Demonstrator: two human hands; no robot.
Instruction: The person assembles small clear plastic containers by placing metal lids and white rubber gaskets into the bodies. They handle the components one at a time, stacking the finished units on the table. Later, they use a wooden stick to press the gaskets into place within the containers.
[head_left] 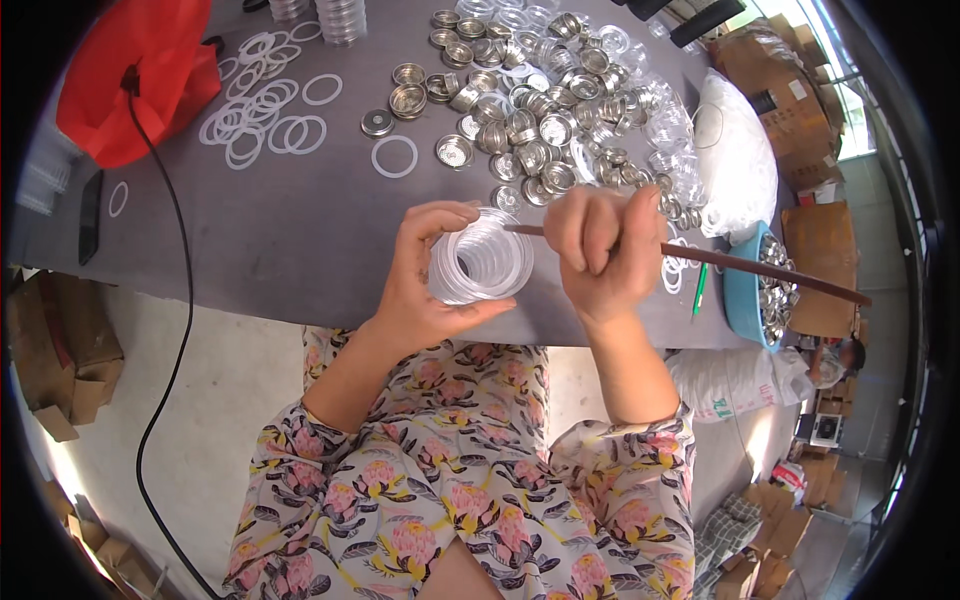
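My left hand is wrapped round a clear, ribbed plastic cylinder, held with its round opening facing up; it looks like a stack of nested clear rings, though I cannot tell for sure. My right hand is closed in a fist round a thin brown rod. The rod's left tip meets the upper right rim of the cylinder, and its other end reaches far out to the right. Both hands are over the near edge of the grey table.
Silvery metal caps and clear plastic pieces are heaped beyond my hands. Flat white rings lie to the left, near a red cloth with a black cable. A blue bin and green pen are on the right.
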